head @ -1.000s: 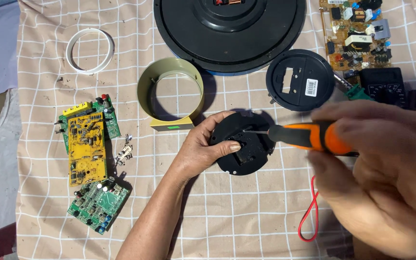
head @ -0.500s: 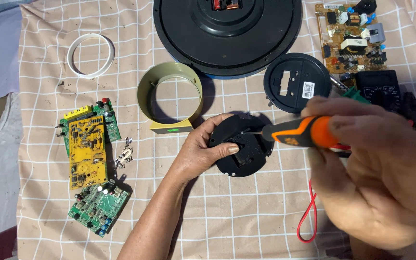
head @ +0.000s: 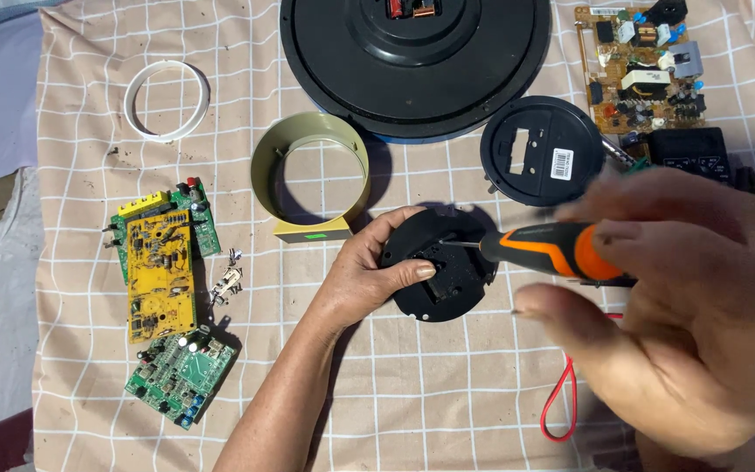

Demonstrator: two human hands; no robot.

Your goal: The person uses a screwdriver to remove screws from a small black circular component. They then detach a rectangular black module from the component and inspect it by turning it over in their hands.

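Spread across the work surface is a beige checked cloth (head: 395,411) carrying disassembled appliance parts. Near its centre lies a small round black plastic part (head: 443,280), flat on the cloth, just below an olive-green ring housing (head: 309,175) and left of a round black cover (head: 539,150) bearing a white label. The left hand (head: 369,280) grips the small black part from its left side: the thumb is pressed on its upper face and the other fingers are curled around its upper rim. The right hand (head: 683,315), close to the camera and blurred, holds a screwdriver (head: 543,247) with an orange-and-black handle; the fingers are wrapped around the rear of the handle, with the thumb held away from it below. The shaft lies nearly level, pointing left, and its tip touches the top face of the small black part. A large black disc (head: 412,65) occupies the upper centre. A white ring (head: 166,100) lies upper left. A yellow circuit board (head: 159,275) and a green circuit board (head: 183,374) lie at left, a tan circuit board (head: 640,65) upper right. A red wire loop (head: 561,406) lies beneath the right hand.
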